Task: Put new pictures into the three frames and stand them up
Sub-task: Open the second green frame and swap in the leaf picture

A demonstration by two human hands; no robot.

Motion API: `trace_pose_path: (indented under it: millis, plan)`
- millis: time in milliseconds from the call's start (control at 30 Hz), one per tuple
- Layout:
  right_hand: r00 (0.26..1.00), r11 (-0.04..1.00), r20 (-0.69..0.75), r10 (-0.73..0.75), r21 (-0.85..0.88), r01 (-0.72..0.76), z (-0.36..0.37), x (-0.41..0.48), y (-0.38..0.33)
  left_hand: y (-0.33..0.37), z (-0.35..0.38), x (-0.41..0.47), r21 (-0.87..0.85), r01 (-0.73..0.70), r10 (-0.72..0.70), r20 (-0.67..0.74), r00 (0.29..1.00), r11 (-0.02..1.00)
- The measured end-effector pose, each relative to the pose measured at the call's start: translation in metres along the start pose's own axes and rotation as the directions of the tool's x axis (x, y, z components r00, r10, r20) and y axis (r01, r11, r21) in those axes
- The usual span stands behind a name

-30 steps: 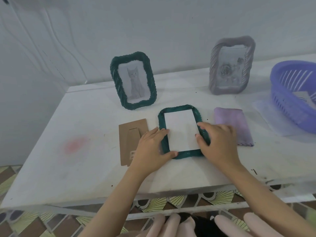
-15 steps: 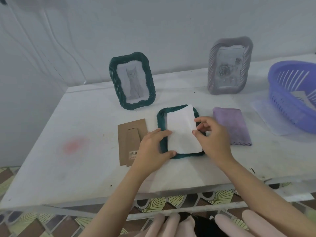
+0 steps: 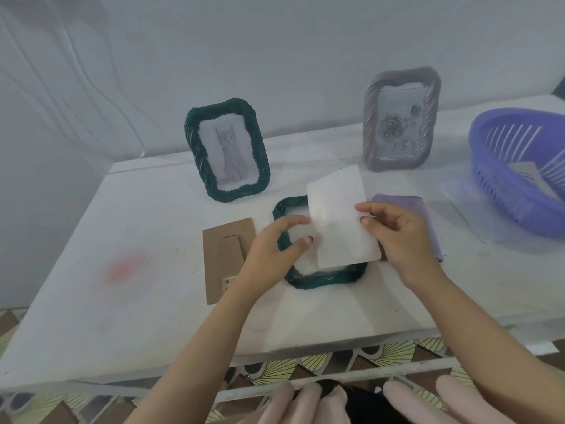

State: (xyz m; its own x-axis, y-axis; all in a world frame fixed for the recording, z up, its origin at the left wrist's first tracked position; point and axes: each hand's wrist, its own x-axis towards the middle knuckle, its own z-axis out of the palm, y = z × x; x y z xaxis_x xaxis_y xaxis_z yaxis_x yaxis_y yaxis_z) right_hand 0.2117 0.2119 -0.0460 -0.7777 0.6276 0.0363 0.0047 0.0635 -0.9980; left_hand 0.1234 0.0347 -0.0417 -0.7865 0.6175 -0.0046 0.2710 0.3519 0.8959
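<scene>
A dark green frame (image 3: 324,278) lies face down on the white table (image 3: 153,301), its back open. My right hand (image 3: 400,237) pinches a white picture sheet (image 3: 336,215) and holds it tilted up above the frame. My left hand (image 3: 275,249) rests on the frame's left rim, fingers curled over it. A brown cardboard backing (image 3: 226,255) with a fold-out stand lies just left of the frame. Two frames stand at the back: a green one with a cat picture (image 3: 227,149) and a grey one with a rose picture (image 3: 400,119).
A purple cloth (image 3: 412,206) lies right of the frame, partly behind my right hand. A purple plastic basket (image 3: 516,166) with paper inside sits at the far right on a clear sheet. A wall runs behind the table; its front edge is close to me.
The white sheet lay flat in the face-down frame; my right hand has peeled it out and raised it up and to the right. My left hand stayed on the frame's left rim.
</scene>
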Motion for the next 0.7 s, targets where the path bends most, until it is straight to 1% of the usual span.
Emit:
trace_pose_path:
  millis: [100,200,300,400,467,500,533,567,600,633,667,700]
  plan:
    - [1.000,0.995,0.017,0.015,0.103,-0.017,-0.015,0.003,-0.009,0.012,0.008,0.013,-0.183,0.047,-0.042,0.031,0.999,0.982]
    - [0.996,0.991,0.048,-0.076,0.114,0.070,-0.036,0.009,-0.018,0.026,0.019,0.025,-0.315,0.069,-0.062,0.032,0.998,0.947]
    - [0.991,0.991,0.034,-0.128,0.047,0.126,-0.057,0.014,-0.024,0.039,0.034,0.035,-0.421,0.052,-0.055,0.003,0.998,0.906]
    - [0.990,0.988,0.004,-0.143,-0.057,0.143,-0.081,0.021,-0.023,0.052,0.053,0.044,-0.415,0.040,-0.046,-0.006,0.999,0.909]
    - [0.980,0.963,-0.027,-0.195,-0.195,0.186,-0.099,0.025,-0.023,0.060,0.066,0.051,-0.394,0.023,-0.027,-0.006,1.000,0.919]
    - [0.969,0.929,-0.038,-0.245,-0.294,0.223,-0.109,0.026,-0.024,0.064,0.073,0.054,-0.386,0.013,-0.018,-0.009,1.000,0.922]
    - [0.950,0.873,-0.048,-0.309,-0.411,0.263,-0.119,0.027,-0.027,0.067,0.080,0.058,-0.384,0.004,-0.010,-0.012,1.000,0.923]
    - [0.920,0.785,-0.055,-0.388,-0.543,0.299,-0.131,0.028,-0.028,0.070,0.086,0.060,-0.384,-0.005,-0.001,-0.015,1.000,0.923]
    - [0.887,0.670,-0.044,-0.460,-0.672,0.315,-0.142,0.030,-0.029,0.073,0.093,0.063,-0.386,-0.014,0.007,-0.018,1.000,0.922]
    - [0.866,0.541,-0.014,-0.500,-0.786,0.300,-0.154,0.032,-0.030,0.076,0.099,0.066,-0.390,-0.019,0.011,-0.023,1.000,0.921]
    - [0.864,0.417,0.019,-0.503,-0.871,0.261,-0.167,0.035,-0.031,0.078,0.105,0.068,-0.397,-0.019,0.010,-0.026,1.000,0.918]
    - [0.883,0.337,0.031,-0.469,-0.917,0.212,-0.179,0.037,-0.030,0.079,0.111,0.070,-0.408,-0.013,0.003,-0.026,1.000,0.913]
